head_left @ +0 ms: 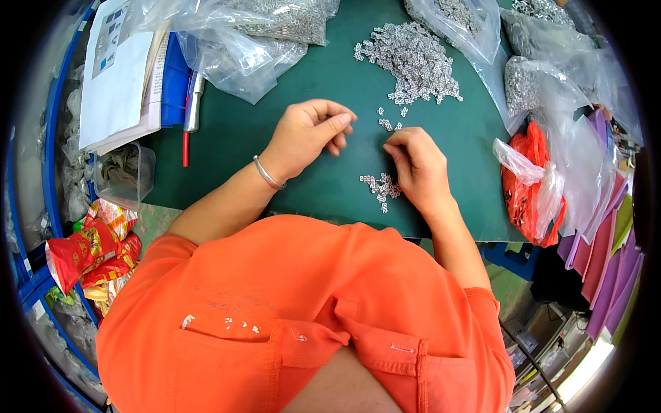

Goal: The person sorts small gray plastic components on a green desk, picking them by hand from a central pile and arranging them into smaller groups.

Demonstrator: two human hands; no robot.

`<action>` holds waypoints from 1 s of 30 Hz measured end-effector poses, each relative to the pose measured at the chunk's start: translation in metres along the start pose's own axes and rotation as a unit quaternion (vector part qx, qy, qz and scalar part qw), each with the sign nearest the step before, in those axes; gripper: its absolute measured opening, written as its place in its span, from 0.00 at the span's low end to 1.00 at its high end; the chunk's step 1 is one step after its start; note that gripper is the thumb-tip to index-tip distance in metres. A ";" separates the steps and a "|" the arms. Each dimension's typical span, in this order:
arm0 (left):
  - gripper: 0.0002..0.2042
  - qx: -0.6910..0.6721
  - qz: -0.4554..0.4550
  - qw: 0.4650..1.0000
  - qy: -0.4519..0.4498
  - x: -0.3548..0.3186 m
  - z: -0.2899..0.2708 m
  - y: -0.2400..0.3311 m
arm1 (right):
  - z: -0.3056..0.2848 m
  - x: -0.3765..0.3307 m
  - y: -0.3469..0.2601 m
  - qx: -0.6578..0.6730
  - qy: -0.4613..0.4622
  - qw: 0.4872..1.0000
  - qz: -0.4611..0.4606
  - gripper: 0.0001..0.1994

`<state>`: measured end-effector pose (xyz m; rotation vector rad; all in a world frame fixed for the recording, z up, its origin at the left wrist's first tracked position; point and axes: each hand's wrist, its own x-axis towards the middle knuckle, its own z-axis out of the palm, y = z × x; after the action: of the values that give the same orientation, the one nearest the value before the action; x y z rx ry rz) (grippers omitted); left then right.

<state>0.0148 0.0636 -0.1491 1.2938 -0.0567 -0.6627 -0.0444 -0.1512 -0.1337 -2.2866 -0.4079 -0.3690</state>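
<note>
Left hand [310, 131]: fingers curled loosely inward, thumb laid against the index tip; whether a piece sits in that pinch cannot be told from this view. The hand hovers over bare green counter [275, 148], a metal bangle [267, 175] at the wrist.

Right hand [416, 165]: fingers bent and drawn together, tips pressed down onto the counter just below a few loose pieces [389, 124]; it probably pinches one small part, but the part itself is hidden under the fingertips.

Small metal parts: a small pile [381, 187] lies touching the inner edge of the right hand, near the counter's front edge. The large heap [412, 60] lies well apart, toward the far side.

Edges and room: open green surface lies between the two hands and to the left of the left hand. Clear plastic bags [241, 41] of parts crowd the far-left side; further clear bags and a red-orange bag [533, 186] close in on the right. A red pen [185, 134] and a stack of papers [120, 76] bound the left side, with a clear plastic tub [127, 175] at the near-left corner.
</note>
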 end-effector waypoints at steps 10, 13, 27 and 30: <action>0.17 -0.155 -0.141 0.963 -0.168 0.002 -0.006 -0.003 | 0.004 0.016 0.010 -0.089 0.055 0.994 0.018 0.07; 0.16 -0.167 -0.122 0.971 -0.120 0.001 -0.002 0.000 | 0.005 0.013 0.018 -0.094 0.005 0.995 -0.010 0.07; 0.13 -0.216 -0.044 0.975 -0.033 0.005 -0.006 -0.001 | 0.009 0.000 0.016 -0.034 0.024 0.998 -0.056 0.12; 0.13 -0.217 -0.043 0.975 -0.030 0.004 -0.007 -0.003 | 0.002 -0.007 0.015 -0.010 -0.025 0.998 -0.055 0.11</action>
<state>0.0194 0.0671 -0.1546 0.8579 0.0928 -0.7407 -0.0440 -0.1603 -0.1475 -2.3027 -0.5585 -0.3735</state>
